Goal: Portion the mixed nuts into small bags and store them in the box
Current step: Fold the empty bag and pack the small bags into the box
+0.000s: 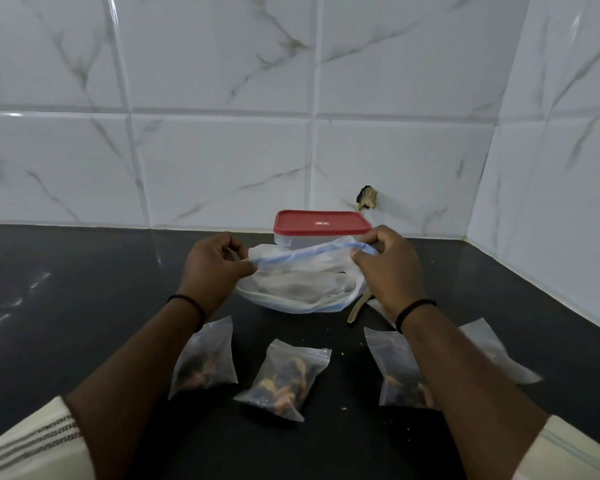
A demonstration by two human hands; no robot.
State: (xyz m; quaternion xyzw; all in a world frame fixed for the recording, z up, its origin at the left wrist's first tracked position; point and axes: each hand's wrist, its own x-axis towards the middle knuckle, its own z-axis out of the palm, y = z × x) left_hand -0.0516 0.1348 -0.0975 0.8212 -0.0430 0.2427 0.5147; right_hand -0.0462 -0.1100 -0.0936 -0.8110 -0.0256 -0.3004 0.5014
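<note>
Clear small bags [280, 377] of nuts, at least three filled, lie along the counter's [84, 306] near edge; left hand [219, 268] and right hand [385, 268] pinch the large bag's [298, 285] zip; box [321, 228] at the back edge, lid on, bags apparently unstored.

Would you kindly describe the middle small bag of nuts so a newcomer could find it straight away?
Start at the red-lidded box by the tiled wall and come toward the near edge of the black counter, past the big bag held by both hands. The middle small bag lies between the forearms, the only one no arm covers.
</note>
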